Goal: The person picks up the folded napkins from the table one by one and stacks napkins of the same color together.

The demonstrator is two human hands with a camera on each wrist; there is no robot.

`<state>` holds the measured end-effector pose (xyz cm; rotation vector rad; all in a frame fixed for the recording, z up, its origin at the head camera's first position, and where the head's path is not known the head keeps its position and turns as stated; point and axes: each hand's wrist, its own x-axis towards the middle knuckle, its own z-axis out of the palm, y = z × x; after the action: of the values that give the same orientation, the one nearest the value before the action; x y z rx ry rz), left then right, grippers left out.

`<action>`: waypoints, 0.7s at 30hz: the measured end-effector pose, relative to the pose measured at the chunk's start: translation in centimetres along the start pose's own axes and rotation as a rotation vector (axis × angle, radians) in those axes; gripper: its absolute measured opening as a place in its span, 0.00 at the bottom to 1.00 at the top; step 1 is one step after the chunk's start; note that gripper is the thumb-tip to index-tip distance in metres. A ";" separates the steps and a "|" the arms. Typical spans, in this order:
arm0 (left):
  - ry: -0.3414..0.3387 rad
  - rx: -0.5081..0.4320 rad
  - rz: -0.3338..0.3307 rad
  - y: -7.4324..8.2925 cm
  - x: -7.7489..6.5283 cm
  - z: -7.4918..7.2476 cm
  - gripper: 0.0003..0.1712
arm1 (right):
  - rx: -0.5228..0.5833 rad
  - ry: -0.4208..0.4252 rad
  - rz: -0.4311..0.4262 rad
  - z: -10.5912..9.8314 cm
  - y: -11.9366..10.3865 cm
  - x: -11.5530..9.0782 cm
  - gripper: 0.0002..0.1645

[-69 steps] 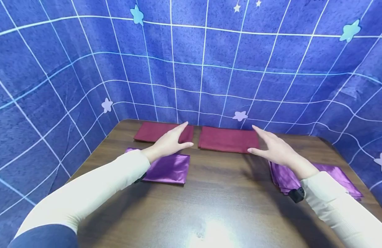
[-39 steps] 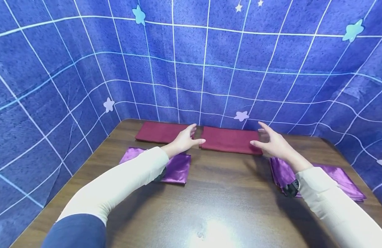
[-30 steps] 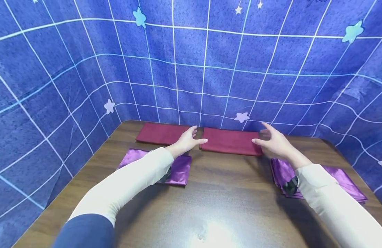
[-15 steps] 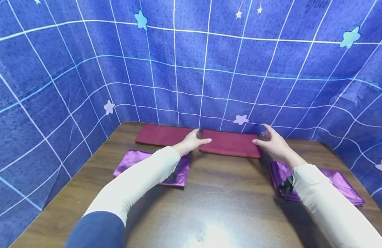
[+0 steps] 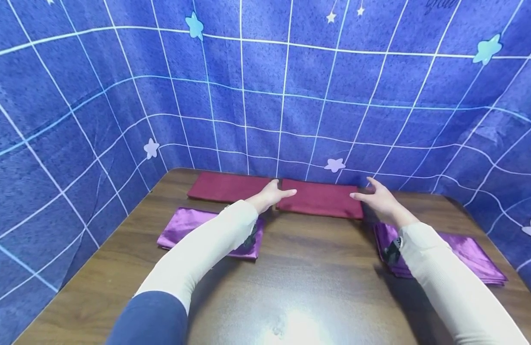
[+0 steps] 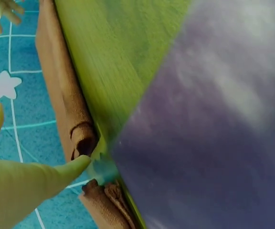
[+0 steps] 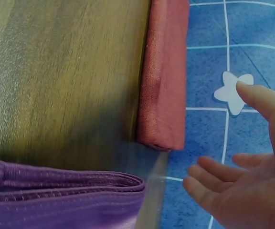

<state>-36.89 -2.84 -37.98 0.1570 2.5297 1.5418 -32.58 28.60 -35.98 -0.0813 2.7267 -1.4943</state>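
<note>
A folded dark red cloth (image 5: 321, 199) lies at the back of the table, right of the middle, with one hand at each end. At its left end is the left hand (image 5: 271, 194), thumb stretched toward the cloth; in the left wrist view the thumb (image 6: 56, 174) points at the gap between two red cloths. Beyond the right end the right hand (image 5: 381, 199) is spread, thumb over the cloth's end in the head view. In the right wrist view its fingers (image 7: 209, 179) stand past the end of the red cloth (image 7: 163, 81). Neither hand holds anything.
Another folded red cloth (image 5: 228, 187) lies at the back left. Folded shiny purple cloths lie nearer, one purple cloth (image 5: 185, 225) partly under the left forearm and a purple stack (image 5: 472, 258) by the right forearm. A blue curtain (image 5: 265, 96) surrounds the wooden table (image 5: 317, 278).
The left hand has moved right, from over the left red cloth to the left end of the right one. The right hand has shifted slightly right and down. The cloths lie where they were.
</note>
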 end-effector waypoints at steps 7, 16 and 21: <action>-0.037 -0.015 -0.040 0.3 -0.3 0.0 0.50 | 0.022 0.003 0.096 0.1 0.4 0.4 0.59; -0.012 -0.039 -0.075 -0.3 0.4 0.0 0.43 | 0.068 -0.068 0.257 0.7 0.6 0.3 0.51; -0.007 -0.012 -0.142 -0.3 1.0 -0.1 0.44 | 0.141 -0.069 0.314 1.0 0.5 0.7 0.39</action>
<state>-37.90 -2.83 -38.30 -0.0191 2.4671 1.4990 -33.20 28.01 -36.90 0.2789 2.4305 -1.5503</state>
